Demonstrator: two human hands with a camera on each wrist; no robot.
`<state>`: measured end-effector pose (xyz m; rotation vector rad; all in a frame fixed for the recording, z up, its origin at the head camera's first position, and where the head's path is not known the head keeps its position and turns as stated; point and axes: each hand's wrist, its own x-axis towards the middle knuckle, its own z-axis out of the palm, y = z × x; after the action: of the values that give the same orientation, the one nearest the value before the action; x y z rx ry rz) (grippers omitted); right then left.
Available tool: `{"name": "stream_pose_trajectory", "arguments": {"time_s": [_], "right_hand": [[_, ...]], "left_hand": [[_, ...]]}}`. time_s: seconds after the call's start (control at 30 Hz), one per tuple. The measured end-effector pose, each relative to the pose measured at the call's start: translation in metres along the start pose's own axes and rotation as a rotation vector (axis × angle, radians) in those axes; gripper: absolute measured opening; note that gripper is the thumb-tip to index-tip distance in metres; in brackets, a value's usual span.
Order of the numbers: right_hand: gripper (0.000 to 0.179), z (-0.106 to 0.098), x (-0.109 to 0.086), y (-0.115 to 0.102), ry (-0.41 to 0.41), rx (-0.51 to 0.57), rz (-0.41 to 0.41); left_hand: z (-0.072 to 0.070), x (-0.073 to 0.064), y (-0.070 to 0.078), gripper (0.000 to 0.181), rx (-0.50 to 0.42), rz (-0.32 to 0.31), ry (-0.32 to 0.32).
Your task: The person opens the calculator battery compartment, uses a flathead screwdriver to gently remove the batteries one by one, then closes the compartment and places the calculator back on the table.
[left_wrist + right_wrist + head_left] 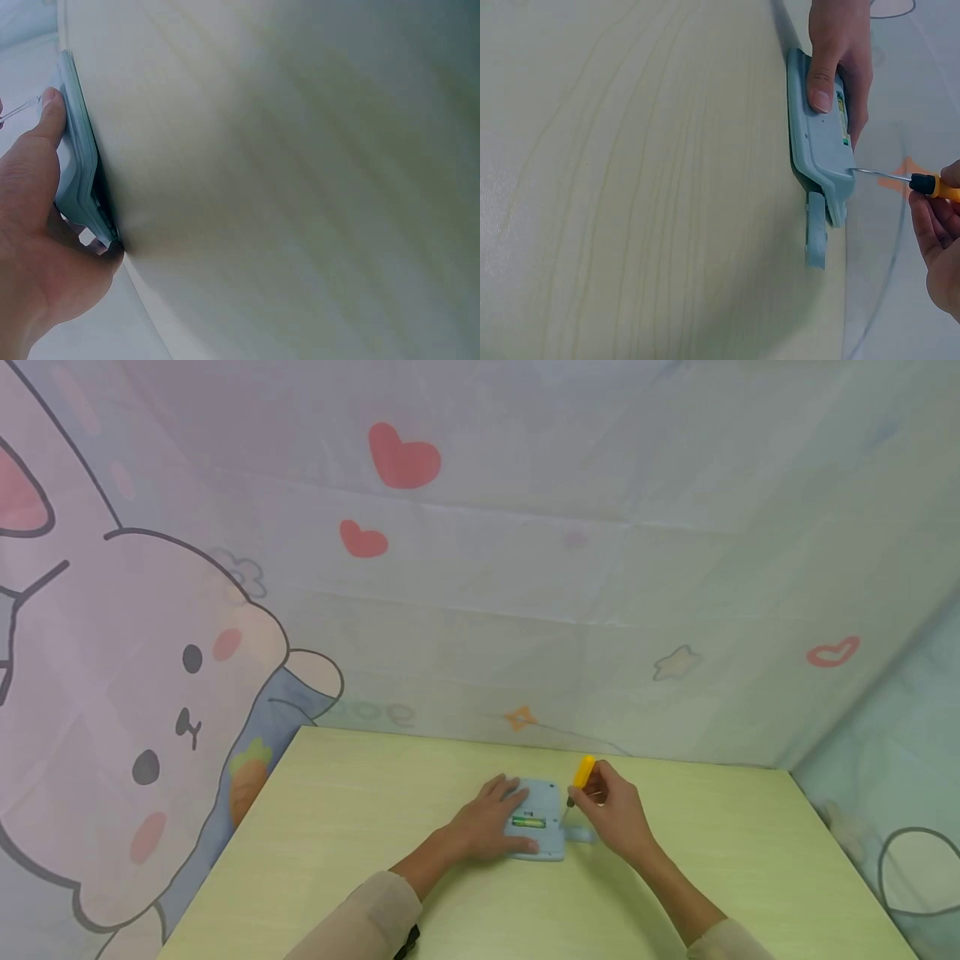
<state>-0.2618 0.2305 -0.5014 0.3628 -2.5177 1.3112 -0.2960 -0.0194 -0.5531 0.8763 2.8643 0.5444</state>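
Observation:
A light-blue plastic device [546, 800] lies on the table with an uncovered slot in its upper face. Inside the slot sits a green battery [529, 822]. My left hand [486, 825] grips the device from the left, its thumb [821, 94] across the face. To the right, my right hand [621, 817] pinches the yellow handle of a screwdriver [584, 772]. In the right wrist view its metal shaft [881, 174] reaches the end of the device nearest that hand. A small light-blue piece [816, 232] lies beside the device; whether they are joined, I cannot tell.
The pale yellow-green table [360, 793] ends at a cloth backdrop [487, 635] printed with hearts and a rabbit. Another cloth [900, 777] hangs along the right side. A black object [407, 941] shows by the left sleeve.

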Motion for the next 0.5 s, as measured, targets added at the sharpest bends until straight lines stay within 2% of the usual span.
{"name": "stream_pose_trajectory", "arguments": {"time_s": [0.5], "right_hand": [[0.018, 0.0015, -0.0008, 0.0034, -0.016, 0.0, -0.019]], "left_hand": [[0.0005, -0.0001, -0.0004, 0.096, 0.0, 0.001, 0.003]]}}
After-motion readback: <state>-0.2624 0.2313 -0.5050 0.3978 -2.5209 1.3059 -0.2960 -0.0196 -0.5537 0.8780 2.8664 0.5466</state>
